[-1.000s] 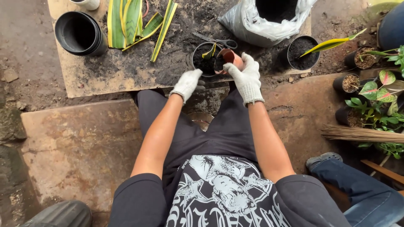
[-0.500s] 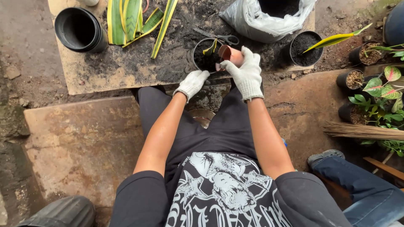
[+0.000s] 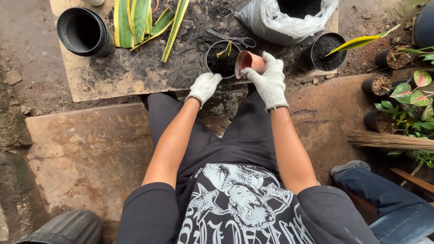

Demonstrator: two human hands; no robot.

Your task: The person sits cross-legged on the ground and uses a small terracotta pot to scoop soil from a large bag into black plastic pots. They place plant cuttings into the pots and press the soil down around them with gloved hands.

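Soil-strewn board (image 3: 113, 79) at upper frame: right hand (image 3: 270, 81) clamped round light, rigid cup (image 3: 248, 61), tipped over pot (image 3: 221, 58); left hand (image 3: 204, 86) fingers curled on pot's rim

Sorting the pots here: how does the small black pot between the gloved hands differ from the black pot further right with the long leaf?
The small black pot at the hands holds a short yellow-green leaf cutting; the black pot to the right holds a long yellow-edged leaf leaning far over its rim. The left hand touches the first, with an orange cup in the right hand tipped over it; the second stands untouched. Both hold dark soil.
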